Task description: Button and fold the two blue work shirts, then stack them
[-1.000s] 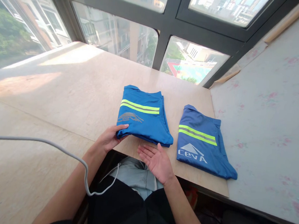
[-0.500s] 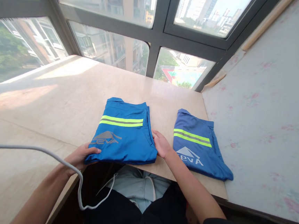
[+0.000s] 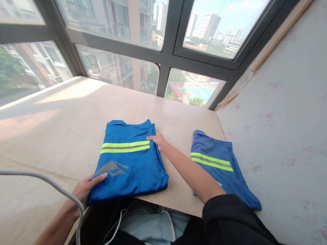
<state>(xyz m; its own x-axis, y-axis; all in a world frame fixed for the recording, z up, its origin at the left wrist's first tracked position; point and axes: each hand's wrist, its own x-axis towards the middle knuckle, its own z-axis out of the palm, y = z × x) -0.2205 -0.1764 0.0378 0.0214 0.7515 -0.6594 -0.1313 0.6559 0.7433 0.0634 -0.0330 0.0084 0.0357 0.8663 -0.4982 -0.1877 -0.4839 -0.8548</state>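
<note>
A folded blue work jacket with a yellow-green and grey reflective stripe and a grey logo lies on the table in front of me. My left hand grips its near left edge, thumb on top and fingers hidden beneath. At the far right edge, by the stripe's end, my right hand pinches the cloth, with part of its fingers out of sight. To the right lies a second folded blue work jacket with a similar stripe; my right forearm covers most of its logo.
The pale table reaches back to the grey-framed windows. A flowered wall borders it on the right. A light grey cable crosses the left side in front of my left forearm and hangs towards my lap.
My right hand has moved up along the jacket's right side, from its lower edge to the stripe's end. The left hand keeps its hold at the near left. The camera view has tilted upward.
</note>
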